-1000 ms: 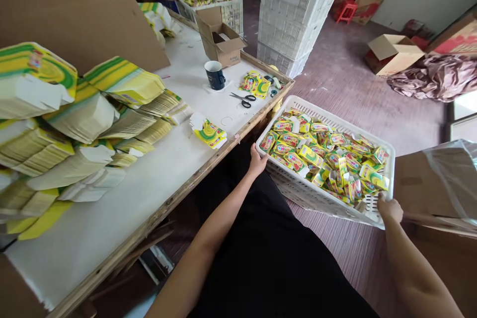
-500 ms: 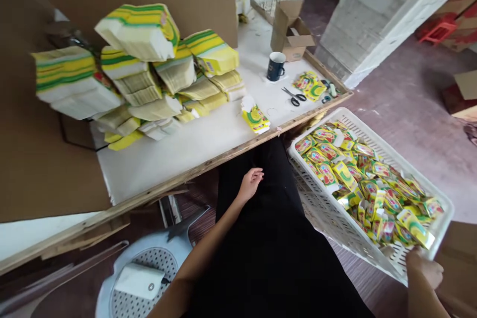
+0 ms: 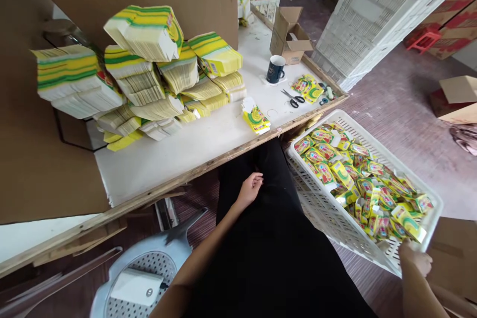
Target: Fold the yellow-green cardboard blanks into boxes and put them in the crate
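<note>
Plainly, one hand does the work: the right hand is closed over the rim of the white crate, at the end away from the table and close to the corner nearer the person. The left hand rests by the lap, loosely curled, with nothing visible in it. The crate, heaped with small printed boxes, stands just beside the table's right front corner; I cannot tell whether they touch. Held from one corner, it would probably swing or tip if pulled, so any force should be slow and level. The left hand at the opposite end would balance it better. Slots show bare beside the right fingers, a good place to grip without crushing boxes.
</note>
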The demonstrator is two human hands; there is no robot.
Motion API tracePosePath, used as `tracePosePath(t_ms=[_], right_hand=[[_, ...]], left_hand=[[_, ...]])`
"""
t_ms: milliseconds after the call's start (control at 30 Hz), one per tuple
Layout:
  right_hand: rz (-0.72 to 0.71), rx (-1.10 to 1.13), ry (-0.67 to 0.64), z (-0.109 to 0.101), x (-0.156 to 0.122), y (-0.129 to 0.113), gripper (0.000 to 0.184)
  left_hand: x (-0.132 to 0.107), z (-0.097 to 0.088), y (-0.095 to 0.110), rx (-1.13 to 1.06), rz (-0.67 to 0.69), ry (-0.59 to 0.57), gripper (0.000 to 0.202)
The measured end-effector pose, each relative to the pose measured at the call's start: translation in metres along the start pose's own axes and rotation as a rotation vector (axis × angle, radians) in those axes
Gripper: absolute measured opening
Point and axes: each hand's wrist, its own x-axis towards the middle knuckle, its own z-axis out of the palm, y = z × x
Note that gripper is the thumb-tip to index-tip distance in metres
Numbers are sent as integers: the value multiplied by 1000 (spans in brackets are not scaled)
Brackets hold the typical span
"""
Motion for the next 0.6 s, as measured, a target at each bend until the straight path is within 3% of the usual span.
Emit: tracePosePath(t_ms=[67, 233, 467, 600], right_hand=[[157, 71, -1, -3, -7, -2, 85], [117, 88, -22, -5, -15, -3, 86], [123, 144, -75, -15, -16, 3, 67], [214, 166, 13, -14, -33, -3, 64]], left_hand=[[-1, 1, 1, 55, 7, -16, 22], [-2, 2, 2, 202, 35, -68, 24], [0, -2, 3, 335, 65, -116, 27], [5, -4, 5, 365, 65, -128, 27]])
